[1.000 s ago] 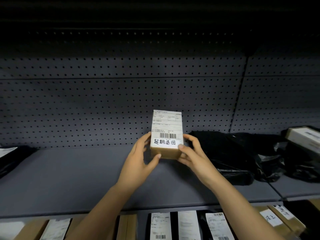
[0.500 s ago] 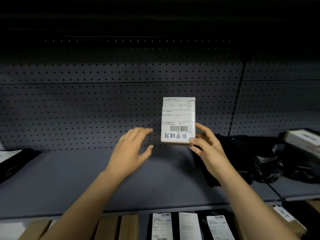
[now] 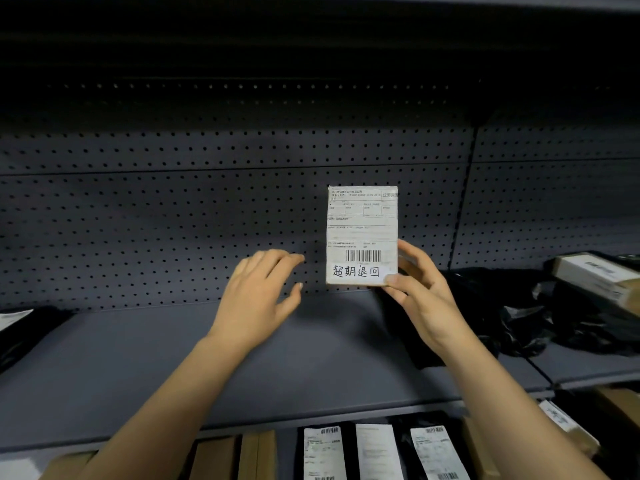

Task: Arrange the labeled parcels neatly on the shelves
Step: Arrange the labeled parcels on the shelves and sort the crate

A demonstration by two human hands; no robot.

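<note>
A small cardboard parcel point(image 3: 362, 233) with a white shipping label, a barcode and handwritten characters stands upright at the back of the grey shelf point(image 3: 138, 358), against the pegboard wall. My right hand point(image 3: 420, 296) grips its lower right corner, thumb on the label face and fingers behind its right side. My left hand point(image 3: 261, 299) hovers just left of the parcel with relaxed, spread fingers, touching nothing.
Black plastic mailer bags point(image 3: 519, 306) lie on the shelf to the right, with a labeled box point(image 3: 595, 275) on top. A black bag point(image 3: 20, 327) sits at the far left. On the shelf below stand several labeled parcels point(image 3: 377, 452) and cardboard boxes point(image 3: 242, 455).
The parcel was lifted from a flat two-handed hold and tipped upright toward the back wall. My left hand let go and drew away to the left; my right hand keeps hold.
</note>
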